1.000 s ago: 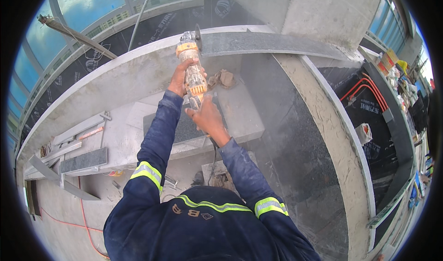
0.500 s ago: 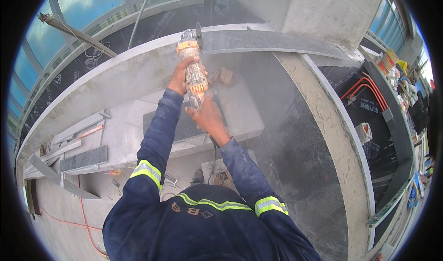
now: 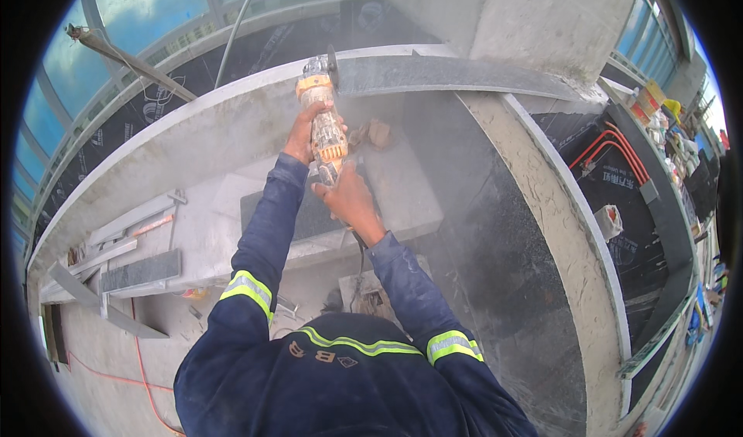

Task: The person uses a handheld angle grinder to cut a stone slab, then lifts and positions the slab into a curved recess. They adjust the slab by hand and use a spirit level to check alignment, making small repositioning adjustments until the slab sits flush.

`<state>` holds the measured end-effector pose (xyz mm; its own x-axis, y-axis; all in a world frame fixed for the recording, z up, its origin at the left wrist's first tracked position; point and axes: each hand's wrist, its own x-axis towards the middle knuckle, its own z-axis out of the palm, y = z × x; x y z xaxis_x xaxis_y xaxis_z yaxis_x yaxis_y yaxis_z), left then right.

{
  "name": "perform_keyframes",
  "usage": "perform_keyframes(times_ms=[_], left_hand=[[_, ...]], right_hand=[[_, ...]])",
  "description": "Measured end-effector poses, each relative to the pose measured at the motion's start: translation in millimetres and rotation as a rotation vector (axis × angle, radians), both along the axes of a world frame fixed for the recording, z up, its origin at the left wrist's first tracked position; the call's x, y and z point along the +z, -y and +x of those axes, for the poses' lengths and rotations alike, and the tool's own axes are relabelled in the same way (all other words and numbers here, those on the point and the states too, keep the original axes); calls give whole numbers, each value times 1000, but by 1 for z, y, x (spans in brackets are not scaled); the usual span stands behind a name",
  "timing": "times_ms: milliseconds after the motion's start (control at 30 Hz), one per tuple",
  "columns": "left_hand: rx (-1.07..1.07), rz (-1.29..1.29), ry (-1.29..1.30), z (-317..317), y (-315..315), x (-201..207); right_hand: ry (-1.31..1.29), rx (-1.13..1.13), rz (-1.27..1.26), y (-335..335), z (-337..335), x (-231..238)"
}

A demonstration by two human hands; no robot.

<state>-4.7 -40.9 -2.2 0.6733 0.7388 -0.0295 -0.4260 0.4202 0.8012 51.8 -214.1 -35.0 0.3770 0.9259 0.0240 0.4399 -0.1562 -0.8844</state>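
Note:
Both my hands grip a dusty orange-and-white angle grinder (image 3: 325, 120). My left hand (image 3: 302, 134) wraps round its body near the head, and my right hand (image 3: 350, 200) closes round its rear end, where a dark cord runs down. The grinder's thin disc (image 3: 333, 64) stands on edge at the left end of a long grey stone slab (image 3: 457, 73). That slab lies along the top of a curved low wall, reaching a concrete pillar on the right. Pale dust hangs round the disc and below the slab, blurring the surfaces there.
A concrete ledge (image 3: 418, 205) below the grinder carries a dark slab (image 3: 290, 209) and crumpled brown lumps (image 3: 378, 133). Stone strips (image 3: 143, 272) lie at the left. An orange-red cord (image 3: 143, 367) crosses the floor. Rough mortar (image 3: 534, 197) tops the right wall, beyond which red pipes (image 3: 619, 151) bend.
The grinder's head has shifted very slightly down, its disc still at the slab's end. Dust round the ledge and slab looks thicker. Both hands keep their grip.

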Motion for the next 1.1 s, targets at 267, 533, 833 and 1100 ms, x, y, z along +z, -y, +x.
perform_keyframes(times_ms=[267,533,833,1100], left_hand=[[-8,-12,3,0,4,2],[-12,9,1,-3,4,0],[-6,4,-1,-2,9,4],[-27,-9,-5,-6,3,0]], right_hand=[[16,-10,22,5,-2,0],[-59,16,-20,7,-2,9],[19,-13,34,9,-4,0],[-62,24,-51,17,-7,26]])
